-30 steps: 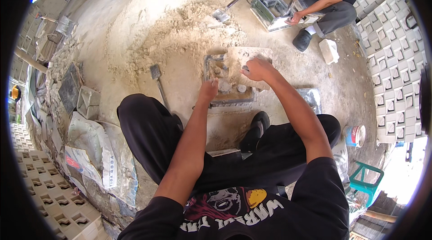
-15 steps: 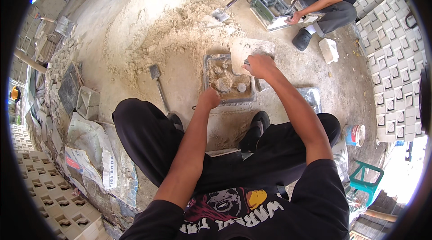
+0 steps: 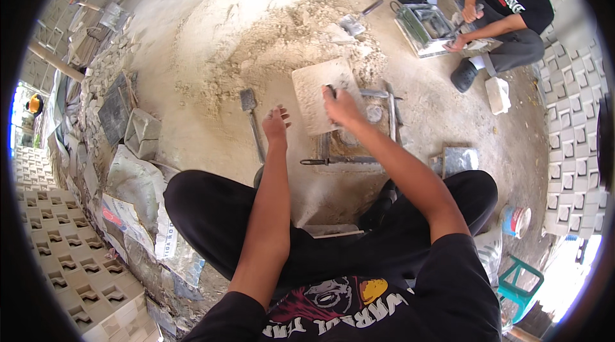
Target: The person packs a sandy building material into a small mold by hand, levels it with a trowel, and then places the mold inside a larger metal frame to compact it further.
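A flat, squarish, dust-coated plate (image 3: 312, 95) is gripped by its dark handle in my right hand (image 3: 343, 109). It is held over the far left part of a metal mould frame (image 3: 392, 125) and hides that part. Inside the frame lies sandy material, with a round form (image 3: 374, 112) showing. My left hand (image 3: 276, 125) is raised to the left of the mould, fingers apart, holding nothing. Close to it on the ground lies a small long-handled shovel (image 3: 248, 102).
Beyond the mould spreads a pale sand heap (image 3: 256, 15) with a trowel (image 3: 352, 25) on it. At the far right a co-worker works at another mould (image 3: 426, 26). Patterned blocks (image 3: 576, 143) stand at right. A bucket (image 3: 514, 221) and a green stool (image 3: 517, 287) are at near right.
My right hand has swung the plate leftward across the mould. My left hand has come out of the mould, up and to the left, and its fingers have opened. The view has shifted.
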`<move>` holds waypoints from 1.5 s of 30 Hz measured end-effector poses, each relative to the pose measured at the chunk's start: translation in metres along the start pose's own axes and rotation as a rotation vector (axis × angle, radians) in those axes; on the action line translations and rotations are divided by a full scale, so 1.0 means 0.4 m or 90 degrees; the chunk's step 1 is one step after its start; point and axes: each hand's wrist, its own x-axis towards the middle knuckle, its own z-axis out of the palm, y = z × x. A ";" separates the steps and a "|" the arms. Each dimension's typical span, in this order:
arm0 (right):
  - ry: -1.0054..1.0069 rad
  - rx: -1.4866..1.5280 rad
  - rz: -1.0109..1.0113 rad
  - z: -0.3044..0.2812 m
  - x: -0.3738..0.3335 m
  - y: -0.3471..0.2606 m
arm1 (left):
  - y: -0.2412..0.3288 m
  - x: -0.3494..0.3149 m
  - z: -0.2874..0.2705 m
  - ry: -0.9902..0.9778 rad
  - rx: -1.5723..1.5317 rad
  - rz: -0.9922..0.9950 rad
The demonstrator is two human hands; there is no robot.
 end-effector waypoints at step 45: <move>0.094 0.124 0.071 -0.073 -0.380 0.118 | 0.058 -0.180 0.148 -0.332 0.175 -0.154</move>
